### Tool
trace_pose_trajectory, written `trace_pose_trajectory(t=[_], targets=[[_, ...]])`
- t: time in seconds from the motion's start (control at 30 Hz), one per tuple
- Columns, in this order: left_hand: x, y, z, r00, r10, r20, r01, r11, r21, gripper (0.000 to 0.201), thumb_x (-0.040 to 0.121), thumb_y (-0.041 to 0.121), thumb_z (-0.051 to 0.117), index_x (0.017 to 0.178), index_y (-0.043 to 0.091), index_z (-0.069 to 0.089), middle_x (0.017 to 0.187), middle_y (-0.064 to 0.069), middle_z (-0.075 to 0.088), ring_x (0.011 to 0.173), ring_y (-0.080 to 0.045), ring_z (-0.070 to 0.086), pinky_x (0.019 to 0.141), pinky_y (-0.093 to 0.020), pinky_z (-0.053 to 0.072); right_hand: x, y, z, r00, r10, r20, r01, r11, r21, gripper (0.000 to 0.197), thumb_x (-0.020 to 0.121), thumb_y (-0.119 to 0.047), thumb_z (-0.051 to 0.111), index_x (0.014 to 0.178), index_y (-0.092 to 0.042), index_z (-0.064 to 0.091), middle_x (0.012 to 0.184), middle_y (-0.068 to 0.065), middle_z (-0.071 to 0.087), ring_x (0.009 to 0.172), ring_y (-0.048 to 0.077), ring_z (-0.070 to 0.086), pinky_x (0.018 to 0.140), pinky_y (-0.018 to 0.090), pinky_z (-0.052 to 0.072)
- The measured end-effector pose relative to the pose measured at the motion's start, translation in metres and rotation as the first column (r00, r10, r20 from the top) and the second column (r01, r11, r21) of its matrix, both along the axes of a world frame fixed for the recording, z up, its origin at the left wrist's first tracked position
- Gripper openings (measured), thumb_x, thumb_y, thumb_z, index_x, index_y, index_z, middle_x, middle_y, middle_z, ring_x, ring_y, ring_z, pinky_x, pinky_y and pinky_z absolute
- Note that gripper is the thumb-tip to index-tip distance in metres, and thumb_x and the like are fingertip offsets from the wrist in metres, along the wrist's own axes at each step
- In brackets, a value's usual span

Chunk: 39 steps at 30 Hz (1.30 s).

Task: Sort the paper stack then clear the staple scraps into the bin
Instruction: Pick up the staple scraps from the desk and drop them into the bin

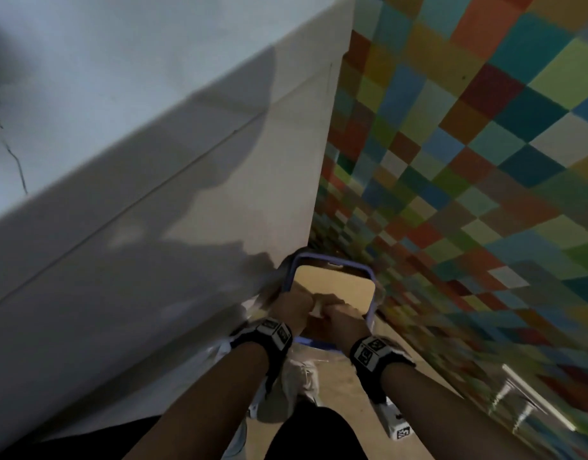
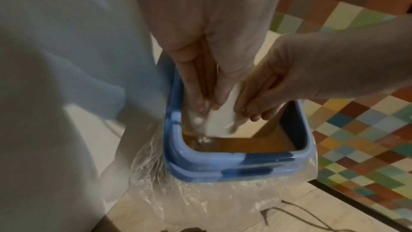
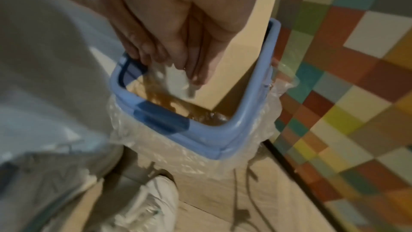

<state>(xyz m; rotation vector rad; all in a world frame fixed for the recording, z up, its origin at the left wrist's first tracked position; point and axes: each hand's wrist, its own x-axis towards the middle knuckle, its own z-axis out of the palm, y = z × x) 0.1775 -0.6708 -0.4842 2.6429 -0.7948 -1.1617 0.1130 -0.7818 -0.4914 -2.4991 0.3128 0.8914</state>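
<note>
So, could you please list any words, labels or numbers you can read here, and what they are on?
No readable text.
Wrist bands: black-and-white marker patterns, no words.
White tag near the floor: similar pattern, too blurred to read.
Blue bin: no label shows.

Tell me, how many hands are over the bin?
2. The left hand and the right hand are side by side above the open blue bin, both holding a white paper.
</note>
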Motion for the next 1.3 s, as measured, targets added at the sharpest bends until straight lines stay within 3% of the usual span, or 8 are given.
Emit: trace_pose_trajectory(t=[0.13,0.33,0.53,0.67,0.87,1.03,1.17,1.3], targets=[[-0.002,0.003,-0.006,0.993,-0.114,0.020,0.113,0.992,0.053,0.024,0.093,0.010,0.049,0.106,0.006,0.069,0.112,-0.013,0.070,0.106,-0.031,0.066,0.091,-0.043,0.054,-0.002,-0.001,-0.010,0.995,0.095,-0.019,-0.096,0.991,-0.096,0.036,0.098,-0.026,0.038,0.127,-0.012,0.056,0.129,0.012,0.057,0.114,0.031,0.056,0.097,0.036,0.047],[0.000,0.008,-0.007,0.986,-0.142,0.084,0.141,0.990,0.012,0.019,0.091,0.011,0.054,0.104,0.002,0.064,0.116,-0.015,0.065,0.110,-0.030,0.062,0.095,-0.039,0.050,-0.003,0.003,-0.014,0.975,0.221,0.033,-0.207,0.947,-0.246,0.034,0.099,-0.013,0.036,0.131,-0.006,0.044,0.123,0.015,0.058,0.106,0.033,0.060,0.084,0.039,0.047],[-0.004,0.009,-0.008,0.981,-0.162,0.103,0.165,0.986,-0.019,0.027,0.090,0.019,0.057,0.113,0.005,0.061,0.122,-0.013,0.063,0.114,-0.029,0.061,0.095,-0.040,0.050,-0.003,0.004,-0.011,0.972,0.235,0.004,-0.227,0.945,-0.236,0.036,0.098,-0.012,0.037,0.133,-0.008,0.044,0.129,0.015,0.057,0.115,0.030,0.056,0.093,0.039,0.047],[-0.006,0.010,-0.012,0.979,-0.168,0.119,0.171,0.985,-0.014,0.032,0.088,0.002,0.052,0.120,0.005,0.054,0.129,-0.014,0.055,0.116,-0.030,0.058,0.093,-0.040,0.051,-0.011,0.003,-0.014,0.981,0.190,0.048,-0.177,0.965,-0.195,0.043,0.095,-0.009,0.041,0.138,-0.009,0.040,0.139,0.012,0.046,0.124,0.029,0.049,0.099,0.037,0.044],[-0.001,0.010,0.019,0.988,-0.143,0.050,0.145,0.989,-0.020,0.036,0.100,0.025,0.034,0.108,0.005,0.062,0.115,-0.014,0.065,0.103,-0.031,0.063,0.089,-0.044,0.052,-0.003,0.001,0.002,0.979,0.194,-0.065,-0.201,0.971,-0.132,0.035,0.099,-0.022,0.040,0.133,-0.015,0.047,0.128,0.009,0.059,0.110,0.030,0.059,0.094,0.039,0.049],[0.021,0.016,0.092,1.000,-0.007,-0.023,0.004,0.994,-0.105,0.032,0.095,0.009,0.039,0.121,0.007,0.057,0.124,-0.013,0.059,0.102,-0.028,0.057,0.096,-0.042,0.049,0.012,-0.008,0.071,0.994,0.088,-0.072,-0.082,0.994,0.078,0.039,0.100,-0.023,0.041,0.139,-0.019,0.045,0.146,0.000,0.045,0.127,0.025,0.049,0.106,0.036,0.041],[0.020,0.019,0.201,0.998,-0.050,0.024,0.054,0.971,-0.233,0.028,0.098,0.022,0.042,0.108,0.008,0.064,0.106,-0.016,0.066,0.082,-0.028,0.056,0.078,-0.038,0.048,0.024,-0.021,0.162,0.987,-0.086,0.132,0.072,0.992,0.103,0.035,0.099,-0.023,0.042,0.133,-0.022,0.052,0.140,0.002,0.053,0.120,0.022,0.055,0.093,0.030,0.046],[-0.015,0.044,0.321,0.968,-0.007,0.250,0.110,0.910,-0.400,0.024,0.092,0.020,0.053,0.108,0.007,0.066,0.108,-0.014,0.069,0.096,-0.030,0.063,0.083,-0.035,0.051,0.024,-0.012,0.277,0.789,-0.328,0.520,0.219,0.940,0.262,0.020,0.095,-0.016,0.051,0.112,-0.014,0.062,0.119,0.011,0.064,0.107,0.028,0.059,0.079,0.027,0.041]])
